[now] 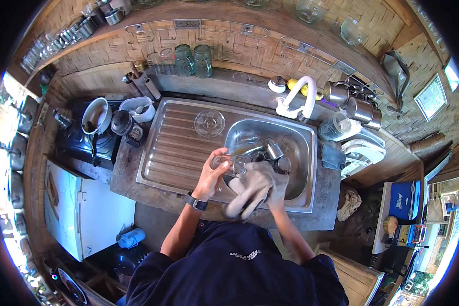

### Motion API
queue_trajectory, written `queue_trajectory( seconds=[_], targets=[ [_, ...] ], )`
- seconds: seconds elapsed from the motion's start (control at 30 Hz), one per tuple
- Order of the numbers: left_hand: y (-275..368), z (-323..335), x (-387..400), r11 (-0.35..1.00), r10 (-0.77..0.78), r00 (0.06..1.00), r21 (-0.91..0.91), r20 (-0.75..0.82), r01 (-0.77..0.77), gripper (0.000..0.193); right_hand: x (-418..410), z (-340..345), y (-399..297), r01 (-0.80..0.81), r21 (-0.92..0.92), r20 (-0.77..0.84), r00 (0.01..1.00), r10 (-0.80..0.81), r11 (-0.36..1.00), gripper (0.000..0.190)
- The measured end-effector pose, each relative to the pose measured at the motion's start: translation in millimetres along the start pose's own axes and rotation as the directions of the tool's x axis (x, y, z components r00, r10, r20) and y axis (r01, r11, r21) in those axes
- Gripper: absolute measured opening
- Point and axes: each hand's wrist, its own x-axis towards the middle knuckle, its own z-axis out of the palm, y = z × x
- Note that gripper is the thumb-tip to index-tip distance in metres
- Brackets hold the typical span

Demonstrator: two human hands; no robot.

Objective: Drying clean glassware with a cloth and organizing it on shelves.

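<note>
My left hand (208, 178), with a dark watch on its wrist, holds a clear glass cup (232, 165) at the sink's near left rim. A grey cloth (254, 185) is draped over my right hand (278, 196) and hides most of its fingers. The cloth meets the right end of the cup, and its folds hang toward my shirt. Behind the cloth, the stainless steel sink bowl (304, 168) contains several pieces, among them a metal cup (274, 149), another dark-sided cup (283, 164) and a clear glass (246, 136).
A cut-glass dish (209, 123) lies on the ribbed drainboard (176, 153). Beyond the bowl rises a white faucet (309, 95). Left of the drainboard are a French press (124, 126) and a stove with a pan (96, 114). Metal mugs (336, 93) hang at right.
</note>
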Motion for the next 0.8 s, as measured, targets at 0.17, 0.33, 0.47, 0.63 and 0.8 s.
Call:
queue_trajectory(
  seconds=[0.17,0.33,0.47,0.63,0.8],
  targets=[
    [5.6,14.5,-1.4,0.892,0.132,0.989,0.443,-0.074,-0.086,0.029,-9.3,13.4,-4.7,-0.24,0.478,0.339,0.938,0.075,0.845,0.035],
    [14.8,29.2,5.7,0.71,0.157,0.962,0.703,-0.225,0.048,0.049,-4.9,13.9,-0.7,0.015,0.182,0.414,0.906,-0.091,0.983,0.043],
    [19.1,43.2,4.8,0.602,0.259,0.942,0.798,-0.216,0.018,0.052,-13.6,27.7,18.5,-0.279,0.288,0.4,0.904,0.15,0.916,0.072],
    [10.0,56.2,-1.2,0.393,0.518,0.852,0.905,-0.072,-0.162,0.037,-17.9,44.7,22.6,-0.214,0.054,0.475,0.865,0.164,0.975,0.049],
    [-2.1,49.0,1.7,0.386,0.538,0.843,0.891,-0.007,-0.238,0.029,-28.6,80.1,18.2,-0.325,0.455,-0.084,0.911,0.403,0.829,0.02]
  ],
)
